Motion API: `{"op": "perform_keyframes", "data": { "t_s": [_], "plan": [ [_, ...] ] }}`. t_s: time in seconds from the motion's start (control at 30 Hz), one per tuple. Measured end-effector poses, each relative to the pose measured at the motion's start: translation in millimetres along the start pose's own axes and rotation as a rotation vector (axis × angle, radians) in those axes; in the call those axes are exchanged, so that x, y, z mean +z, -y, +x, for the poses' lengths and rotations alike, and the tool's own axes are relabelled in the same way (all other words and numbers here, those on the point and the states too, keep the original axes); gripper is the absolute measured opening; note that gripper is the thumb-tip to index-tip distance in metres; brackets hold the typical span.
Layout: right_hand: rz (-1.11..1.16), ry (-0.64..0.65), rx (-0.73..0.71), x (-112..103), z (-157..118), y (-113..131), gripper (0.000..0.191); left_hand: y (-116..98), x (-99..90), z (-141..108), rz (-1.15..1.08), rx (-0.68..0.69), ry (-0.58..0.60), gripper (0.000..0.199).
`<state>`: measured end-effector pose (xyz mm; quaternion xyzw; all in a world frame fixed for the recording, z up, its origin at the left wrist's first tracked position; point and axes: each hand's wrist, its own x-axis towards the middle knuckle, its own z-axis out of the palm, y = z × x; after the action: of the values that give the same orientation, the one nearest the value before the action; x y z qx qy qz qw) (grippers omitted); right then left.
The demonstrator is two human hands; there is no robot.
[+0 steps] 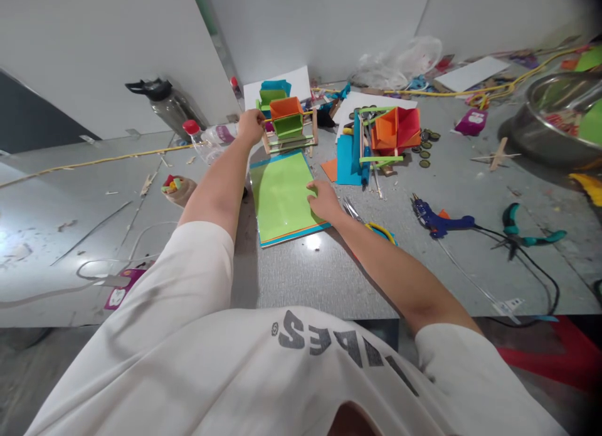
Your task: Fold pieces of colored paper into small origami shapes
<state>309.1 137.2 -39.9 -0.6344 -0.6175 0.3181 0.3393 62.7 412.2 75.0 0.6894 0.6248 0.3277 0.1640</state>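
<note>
My left hand [251, 126] is closed at the left end of a thin stick on a small wooden frame [292, 142], which carries an orange and green paper wheel [286, 117]. My right hand [322, 201] rests at the right edge of a stack of coloured paper [282, 197], green on top, with its fingers slightly curled and apart. The stack lies flat in front of the wooden frame. To its right stands a second paper wheel [396, 132], orange and red, on a green frame beside blue paper pieces [348, 163].
Scissors [380, 231] lie by my right forearm. Farther right are a blue glue gun [437, 219], pliers [529, 229] and a metal pot [555, 122]. Bottles [172, 110] stand at the back left, near a small sack [179, 191]. A yellow cord crosses the table.
</note>
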Motion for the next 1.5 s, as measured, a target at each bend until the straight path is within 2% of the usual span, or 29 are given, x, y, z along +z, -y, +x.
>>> {"op": "perform_keyframes", "data": {
  "t_s": [0.17,0.27,0.37,0.43,0.53,0.63,0.7,0.77,0.8,0.83,0.87,0.9,0.97,1.03,1.1,1.2,1.27,1.37,1.43,1.5],
  "plan": [
    [-0.004,-0.004,-0.007,2.0,2.3,-3.0,0.049,-2.9,0.3,-3.8,0.029,-0.034,-0.076,0.020],
    [-0.010,-0.009,-0.010,3.4,3.1,-4.9,0.049,-3.2,-0.9,-9.5,0.022,-0.066,-0.113,0.016],
    [-0.017,-0.007,-0.012,3.7,3.3,-6.2,0.049,-7.3,1.0,-20.9,0.008,-0.103,-0.182,0.031],
    [-0.017,-0.008,-0.013,3.5,3.3,-6.4,0.050,-16.6,4.1,-31.3,0.012,-0.143,-0.253,0.042],
    [-0.014,-0.016,-0.012,3.1,3.7,-4.5,0.049,-40.7,8.8,-52.6,0.048,-0.216,-0.332,0.044],
    [-0.004,-0.031,-0.017,2.8,4.9,-0.5,0.048,-64.1,8.5,-89.9,0.039,-0.204,-0.325,0.044],
    [0.007,-0.048,-0.025,2.0,5.8,2.2,0.048,-69.2,3.2,-129.8,0.003,-0.060,-0.205,0.042],
    [0.020,-0.070,-0.037,0.5,6.5,4.0,0.048,-62.5,-6.7,-181.3,0.002,0.026,-0.106,0.031],
    [0.027,-0.081,-0.042,-0.4,6.8,4.5,0.047,-55.3,-13.2,-209.7,0.020,0.083,-0.022,0.026],
    [0.032,-0.091,-0.046,-1.2,7.0,4.8,0.044,-46.5,-20.2,-238.4,0.096,0.206,0.152,0.027],
    [0.037,-0.098,-0.048,-2.0,7.1,5.0,0.041,-36.8,-27.3,-266.2,0.122,0.263,0.238,0.029],
    [0.039,-0.103,-0.048,-2.5,7.2,5.4,0.037,-27.2,-33.9,-291.7,0.136,0.289,0.287,0.041],
    [0.040,-0.112,-0.050,-3.3,7.6,6.8,0.037,-10.2,-43.8,-332.4,0.177,0.341,0.413,0.083],
    [0.034,-0.126,-0.060,-4.8,8.6,9.6,0.043,1.5,-47.3,-356.2,0.277,0.385,0.568,0.099],
    [0.025,-0.153,-0.083,-9.3,11.5,14.0,0.045,7.9,-44.8,-365.1,0.341,0.402,0.619,0.094],
    [0.010,-0.213,-0.159,-26.8,20.3,23.6,0.042,11.6,-36.1,-362.3,0.352,0.424,0.555,0.081],
    [0.018,-0.269,-0.236,-46.8,26.9,32.4,0.035,12.9,-31.1,-357.5,0.334,0.439,0.522,0.076],
    [0.149,-0.397,-0.350,-85.2,27.4,49.2,0.023,15.7,-26.5,-352.7,0.289,0.426,0.500,0.077],
    [0.273,-0.422,-0.420,-111.0,17.0,62.7,0.018,18.0,-24.4,-351.6,0.253,0.412,0.494,0.081],
    [0.294,-0.418,-0.464,-132.0,-1.0,77.6,0.016,20.6,-22.4,-351.5,0.220,0.393,0.480,0.078]
  ]
}}
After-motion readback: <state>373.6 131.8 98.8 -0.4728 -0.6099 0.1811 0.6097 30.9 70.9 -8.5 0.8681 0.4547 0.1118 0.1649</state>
